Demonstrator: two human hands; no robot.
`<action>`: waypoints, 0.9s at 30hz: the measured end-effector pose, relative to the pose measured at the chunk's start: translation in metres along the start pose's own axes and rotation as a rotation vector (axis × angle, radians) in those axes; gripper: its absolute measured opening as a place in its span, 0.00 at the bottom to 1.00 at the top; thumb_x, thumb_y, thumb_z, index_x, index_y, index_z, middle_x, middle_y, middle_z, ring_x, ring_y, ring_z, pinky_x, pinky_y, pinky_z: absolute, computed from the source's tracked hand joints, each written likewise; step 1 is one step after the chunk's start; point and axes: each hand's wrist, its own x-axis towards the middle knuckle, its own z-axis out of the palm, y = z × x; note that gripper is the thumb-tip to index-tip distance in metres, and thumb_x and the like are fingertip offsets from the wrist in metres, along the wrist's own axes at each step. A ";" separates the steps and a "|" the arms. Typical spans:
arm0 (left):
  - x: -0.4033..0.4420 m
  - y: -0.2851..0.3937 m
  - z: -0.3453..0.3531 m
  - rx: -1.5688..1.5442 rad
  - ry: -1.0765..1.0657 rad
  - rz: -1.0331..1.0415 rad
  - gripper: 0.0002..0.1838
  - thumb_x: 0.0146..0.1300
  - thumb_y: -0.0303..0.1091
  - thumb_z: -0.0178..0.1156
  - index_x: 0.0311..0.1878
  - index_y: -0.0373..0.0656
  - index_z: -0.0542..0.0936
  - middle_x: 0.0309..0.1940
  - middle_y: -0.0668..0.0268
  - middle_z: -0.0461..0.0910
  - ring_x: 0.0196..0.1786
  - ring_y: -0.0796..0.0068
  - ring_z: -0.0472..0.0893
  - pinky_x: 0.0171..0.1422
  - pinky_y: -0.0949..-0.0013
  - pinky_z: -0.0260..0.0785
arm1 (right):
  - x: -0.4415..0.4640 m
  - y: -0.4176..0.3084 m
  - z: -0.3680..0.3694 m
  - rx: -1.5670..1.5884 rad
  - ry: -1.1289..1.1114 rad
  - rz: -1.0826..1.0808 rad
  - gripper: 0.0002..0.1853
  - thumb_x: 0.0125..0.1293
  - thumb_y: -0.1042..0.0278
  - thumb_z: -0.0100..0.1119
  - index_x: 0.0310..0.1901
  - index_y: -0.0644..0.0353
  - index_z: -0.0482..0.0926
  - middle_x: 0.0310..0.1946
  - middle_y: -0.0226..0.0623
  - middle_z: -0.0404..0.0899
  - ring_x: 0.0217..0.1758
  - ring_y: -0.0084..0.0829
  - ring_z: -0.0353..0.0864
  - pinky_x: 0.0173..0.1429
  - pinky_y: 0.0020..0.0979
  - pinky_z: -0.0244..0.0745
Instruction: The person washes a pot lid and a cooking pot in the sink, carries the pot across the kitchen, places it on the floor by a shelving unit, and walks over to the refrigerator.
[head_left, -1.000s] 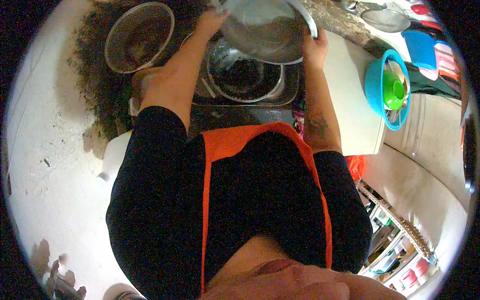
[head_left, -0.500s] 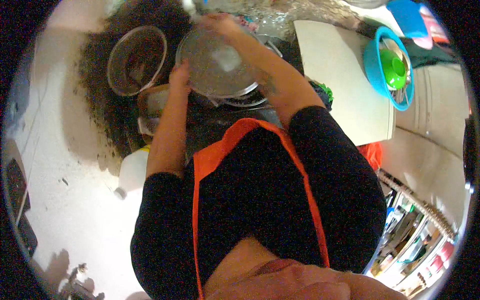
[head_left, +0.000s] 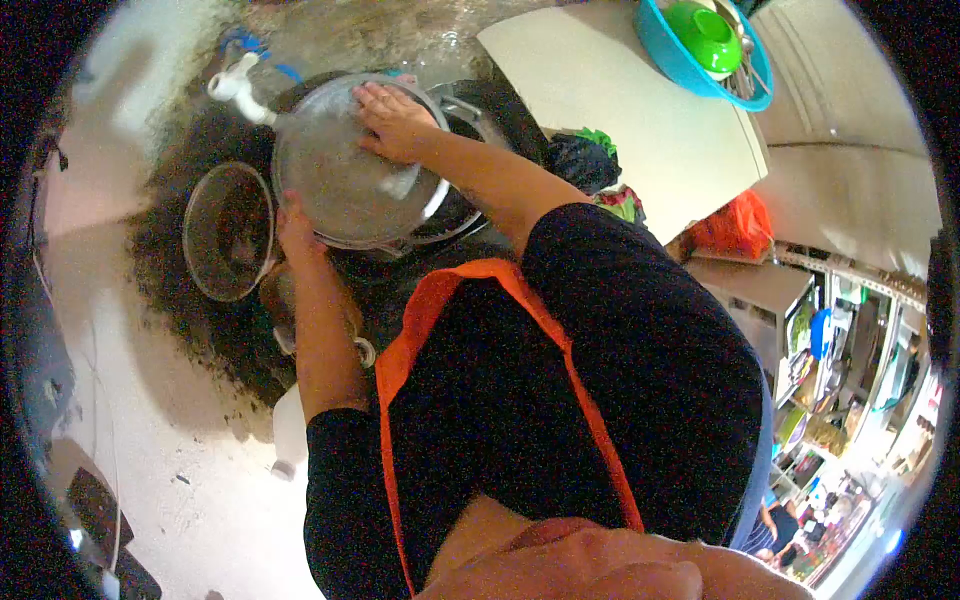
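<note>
A wide, round grey metal piece (head_left: 325,165), like a pot lid or shallow pan, is tilted up in front of me. My left hand (head_left: 298,232) grips its lower left rim, with part of the fingers hidden. On its face, toward the upper right, my right hand (head_left: 395,122) lies flat with fingers spread. Partly hidden behind the disc is a metal pot, its handle (head_left: 465,110) showing at the right. A white tap (head_left: 238,88) stands at the upper left of the disc.
A clear round tub (head_left: 228,290) sits left of my hands. At the right, a pale tabletop (head_left: 640,110) carries a blue basin (head_left: 735,97) with a green bowl (head_left: 708,38). Dark and green bundles (head_left: 583,160) lie by its edge. A white jug (head_left: 290,430) stands below my left arm.
My right hand has moved from the disc's top edge near the tap down onto its face. The left hand keeps hold of the rim. The view has shifted, showing more of the tap.
</note>
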 end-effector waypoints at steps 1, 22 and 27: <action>0.005 0.003 0.004 -0.021 -0.027 0.038 0.27 0.61 0.48 0.49 0.57 0.40 0.64 0.55 0.57 0.66 0.55 0.59 0.68 0.56 0.54 0.63 | -0.008 -0.001 -0.004 -0.009 0.001 0.018 0.33 0.57 0.43 0.44 0.59 0.56 0.60 0.65 0.42 0.47 0.68 0.43 0.46 0.67 0.46 0.41; 0.004 0.010 0.073 -0.297 -0.294 -0.004 0.32 0.58 0.56 0.48 0.58 0.40 0.64 0.57 0.62 0.65 0.59 0.62 0.64 0.62 0.60 0.55 | 0.031 0.013 -0.128 0.197 0.006 0.266 0.26 0.52 0.38 0.50 0.31 0.57 0.77 0.21 0.41 0.75 0.29 0.47 0.75 0.37 0.43 0.70; -0.004 0.040 0.058 0.206 0.217 0.064 0.35 0.53 0.60 0.54 0.47 0.32 0.72 0.44 0.56 0.74 0.45 0.62 0.72 0.48 0.58 0.66 | 0.052 0.021 -0.028 0.239 0.193 0.630 0.24 0.57 0.42 0.43 0.42 0.53 0.76 0.41 0.48 0.75 0.45 0.47 0.73 0.45 0.48 0.68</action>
